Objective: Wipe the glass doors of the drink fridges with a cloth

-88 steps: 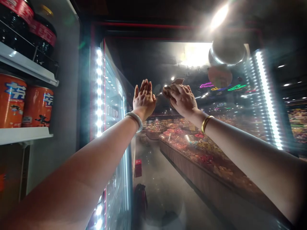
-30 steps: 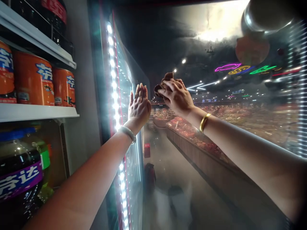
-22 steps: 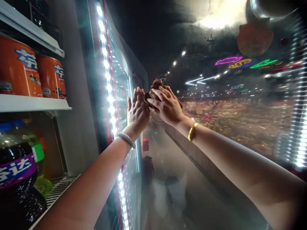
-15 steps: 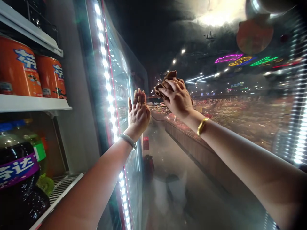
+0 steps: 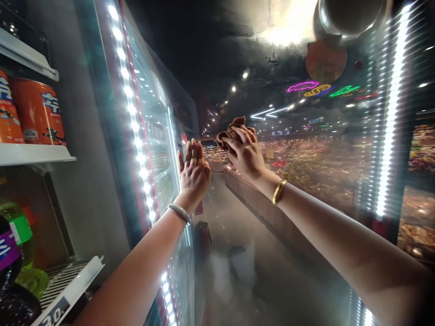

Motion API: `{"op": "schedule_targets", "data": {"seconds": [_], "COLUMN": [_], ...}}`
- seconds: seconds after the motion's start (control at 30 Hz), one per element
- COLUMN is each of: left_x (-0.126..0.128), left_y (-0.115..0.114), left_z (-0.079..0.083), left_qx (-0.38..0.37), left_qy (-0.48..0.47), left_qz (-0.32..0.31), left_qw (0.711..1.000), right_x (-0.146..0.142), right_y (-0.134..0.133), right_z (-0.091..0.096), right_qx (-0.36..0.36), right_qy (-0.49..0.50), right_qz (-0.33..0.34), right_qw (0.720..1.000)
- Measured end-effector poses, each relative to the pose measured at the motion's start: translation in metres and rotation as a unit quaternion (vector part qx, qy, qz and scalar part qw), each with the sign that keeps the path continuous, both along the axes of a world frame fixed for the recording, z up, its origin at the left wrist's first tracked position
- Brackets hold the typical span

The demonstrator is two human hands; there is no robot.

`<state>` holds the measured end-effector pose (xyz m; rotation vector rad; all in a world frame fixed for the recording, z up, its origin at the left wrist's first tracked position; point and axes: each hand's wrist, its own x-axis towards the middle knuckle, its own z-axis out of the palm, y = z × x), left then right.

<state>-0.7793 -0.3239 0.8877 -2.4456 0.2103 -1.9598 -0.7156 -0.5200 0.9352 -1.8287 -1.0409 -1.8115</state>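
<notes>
My left hand (image 5: 193,170) is raised with its fingers stretched out and side by side, palm turned away from me. It looks laid on the glass door (image 5: 306,194), though the contact itself is hidden. To its right, my right hand (image 5: 247,154) is bent over a bunched brown cloth (image 5: 237,122) and holds it up at the same glass. Cloth folds stick out above and left of the fingers. A pale bangle (image 5: 180,213) circles the left wrist, and a gold bracelet (image 5: 279,192) the right.
At left, fridge shelves hold orange cans (image 5: 37,111) and bottles (image 5: 27,253). A bright light strip (image 5: 136,136) runs down beside them; another light strip (image 5: 390,113) lines the right side. Through the glass appear an aisle floor (image 5: 231,271) and a long display counter (image 5: 251,199).
The view has swung right, so the shelves slid left and the right light strip shows more fully. Both hands sit slightly lower in the picture; the right still grips the cloth.
</notes>
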Motion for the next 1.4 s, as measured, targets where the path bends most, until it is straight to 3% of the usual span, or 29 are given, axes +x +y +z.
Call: {"op": "schedule_targets", "data": {"seconds": [0.07,0.13,0.27,0.37,0.5,0.6,0.7,0.8,0.9,1.0,1.1,1.2,1.27,1.33,1.4], "left_x": [0.004,0.007,0.010,0.011,0.016,0.016,0.008,-0.001,-0.002,0.004,0.016,0.028,0.034,0.039,0.043], "left_y": [-0.006,-0.010,-0.016,-0.021,-0.028,-0.034,-0.045,-0.067,-0.090,-0.103,-0.105,-0.107,-0.115,-0.126,-0.138], "left_z": [-0.001,-0.004,-0.018,-0.024,-0.023,-0.026,-0.034,-0.037,-0.025,-0.005,-0.002,-0.014,-0.018,-0.010,0.009], "left_qx": [-0.008,-0.013,-0.006,0.004,-0.015,-0.015,0.050,0.147,0.146,0.075,0.039,0.054,0.067,0.080,0.091], "left_qy": [-0.004,-0.005,0.000,0.015,0.012,-0.003,-0.011,0.003,0.029,0.057,0.075,0.064,0.035,0.005,-0.017], "left_qz": [-0.006,-0.016,-0.025,-0.035,-0.051,-0.075,-0.151,-0.229,-0.254,-0.256,-0.248,-0.209,-0.160,-0.113,-0.085], "left_qw": [1.000,1.000,1.000,0.999,0.999,0.997,0.987,0.962,0.956,0.962,0.965,0.974,0.984,0.990,0.992], "right_x": [-0.007,-0.010,0.001,0.012,0.010,0.002,0.000,0.006,0.012,0.010,0.006,0.015,0.027,0.040,0.049], "right_y": [0.015,0.019,-0.018,-0.043,-0.024,-0.009,-0.020,-0.039,-0.038,-0.025,-0.032,-0.069,-0.099,-0.124,-0.137], "right_z": [-0.004,-0.019,-0.052,-0.049,-0.029,-0.033,-0.052,-0.058,-0.042,-0.030,-0.039,-0.056,-0.059,-0.053,-0.044], "right_qx": [-0.005,-0.059,-0.139,-0.074,0.066,0.031,-0.036,0.032,0.122,0.089,0.001,-0.065,-0.058,-0.024,0.001], "right_qy": [-0.005,-0.025,-0.060,-0.030,0.029,0.034,0.030,0.060,0.078,0.075,0.074,0.083,0.094,0.099,0.088], "right_qz": [0.006,0.010,-0.010,-0.034,-0.046,-0.045,-0.034,-0.026,-0.026,-0.005,0.034,0.048,0.022,-0.010,-0.024], "right_qw": [1.000,0.998,0.988,0.996,0.996,0.998,0.998,0.997,0.989,0.993,0.997,0.993,0.994,0.995,0.996]}}
